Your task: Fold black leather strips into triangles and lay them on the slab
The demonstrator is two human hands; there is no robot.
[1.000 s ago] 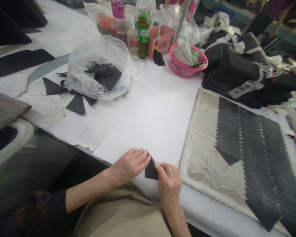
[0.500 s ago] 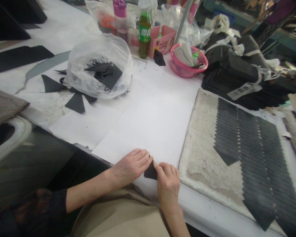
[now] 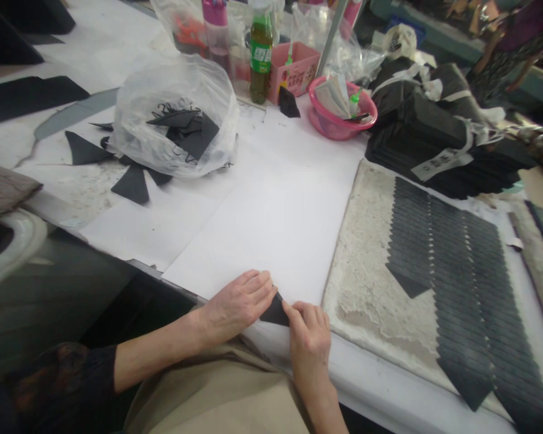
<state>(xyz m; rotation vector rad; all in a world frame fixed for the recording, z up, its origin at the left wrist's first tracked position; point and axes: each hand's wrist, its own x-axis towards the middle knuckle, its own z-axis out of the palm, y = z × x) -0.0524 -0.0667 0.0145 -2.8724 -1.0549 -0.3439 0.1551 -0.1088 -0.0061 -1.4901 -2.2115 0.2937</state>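
The bare left forearm (image 3: pixel 156 355) reaches toward two o'clock, its wrist almost straight. The left hand (image 3: pixel 238 303) lies back-up, fingers (image 3: pixel 259 288) side by side and gently bent. At its four o'clock, the right hand (image 3: pixel 311 333) points toward eleven, thumb extended beside curled fingers. The two hands sit close, apart.

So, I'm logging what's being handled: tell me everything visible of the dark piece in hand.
The dark piece is thin and black, perhaps leather or synthetic sheet, with a straight lower edge. It rests at the front of the white surface. The left hand touches its left part, the right hand its right edge; both partly hide its outline.
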